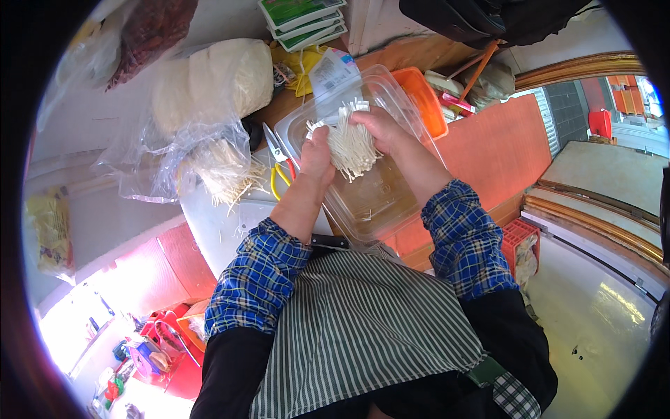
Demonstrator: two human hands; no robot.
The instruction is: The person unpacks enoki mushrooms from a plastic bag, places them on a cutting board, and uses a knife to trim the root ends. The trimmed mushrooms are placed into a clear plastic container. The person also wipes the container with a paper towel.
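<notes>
Over a clear plastic tub [361, 214], my left hand [317, 160] grips one side of a bunch of enoki mushrooms [353, 149]. My right hand [384, 130] holds the bunch's other side, thumb across the stems. The cut stem ends face away from me and the small caps hang towards me. A little water seems to lie in the tub, with a few loose bits. Left of the tub lie scissors [280, 160] with one yellow and one red handle. More enoki mushrooms [227, 175] spill from a clear plastic bag [152, 173] beside them.
A knife with a black handle [330, 241] rests on the white cutting board [209, 230] near my apron. Behind the tub are an orange plastic basket [419, 99] and a printed plastic wrapper [335, 73]. A large bagged white bundle [214, 78] and stacked green-and-white packs [301, 15] stand farther back.
</notes>
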